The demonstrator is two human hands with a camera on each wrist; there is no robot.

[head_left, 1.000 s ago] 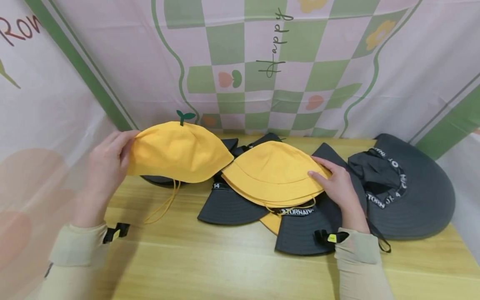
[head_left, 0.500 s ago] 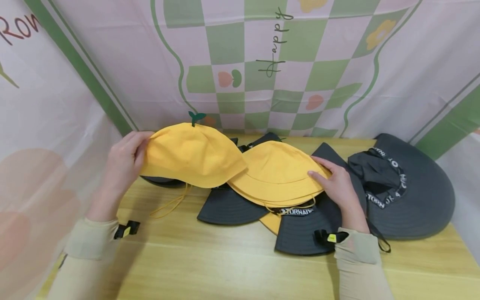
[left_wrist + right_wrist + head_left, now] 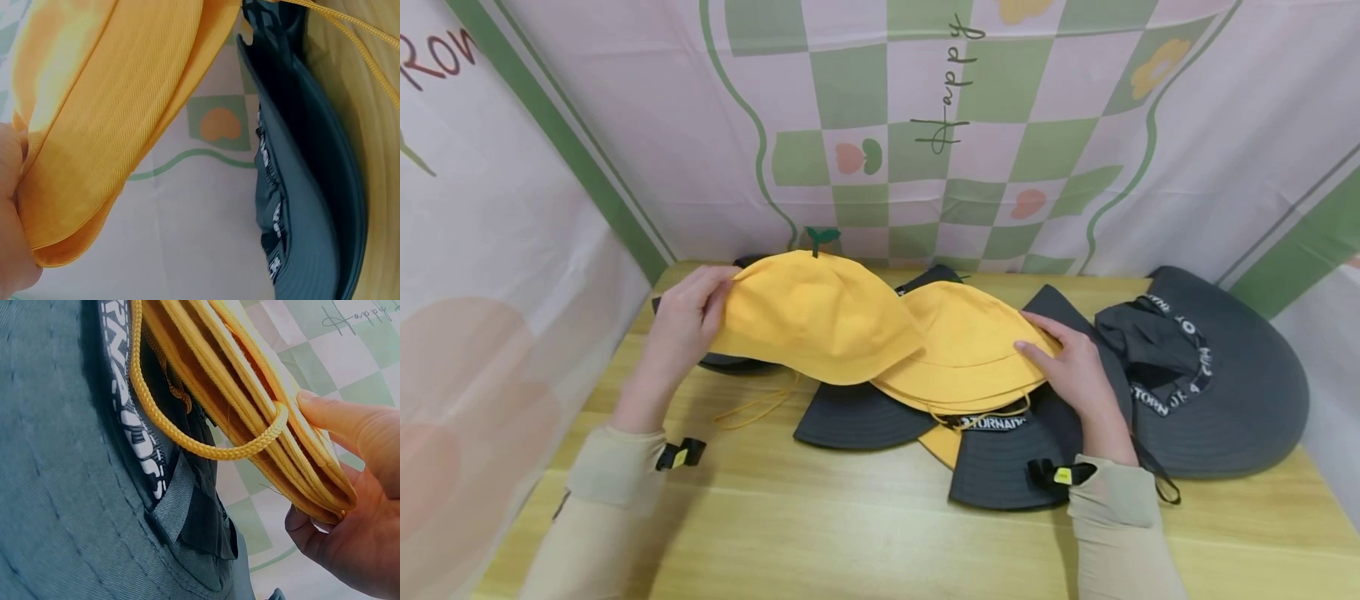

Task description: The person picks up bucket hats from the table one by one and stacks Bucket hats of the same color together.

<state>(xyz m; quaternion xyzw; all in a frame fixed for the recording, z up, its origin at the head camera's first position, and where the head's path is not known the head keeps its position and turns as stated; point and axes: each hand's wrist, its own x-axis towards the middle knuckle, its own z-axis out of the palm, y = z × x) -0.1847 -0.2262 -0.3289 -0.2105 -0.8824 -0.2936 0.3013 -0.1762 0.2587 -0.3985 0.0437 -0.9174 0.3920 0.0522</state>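
Note:
My left hand (image 3: 688, 321) pinches the left side of a yellow bucket hat (image 3: 820, 321) topped with a green felt sprout (image 3: 822, 237). This hat is raised, its right brim overlapping another yellow bucket hat (image 3: 970, 333) in the head view. My right hand (image 3: 1075, 362) grips that second hat at its right edge, thumb on top and fingers beneath. Several layered yellow brims (image 3: 262, 412) show between thumb and fingers in the right wrist view. A yellow cord (image 3: 760, 404) dangles from the left hat; another cord (image 3: 212, 450) loops across the layered brims.
Dark grey bucket hats (image 3: 865, 421) lie beneath and around the yellow ones on the wooden table (image 3: 850, 525). A wide-brimmed dark hat (image 3: 1247, 400) with a lettered band rests at the right. A checked cloth (image 3: 917, 158) hangs close behind.
My left hand has moved right with the sprout-topped hat, which now overlaps more of the other yellow hat. The right hand has stayed in place.

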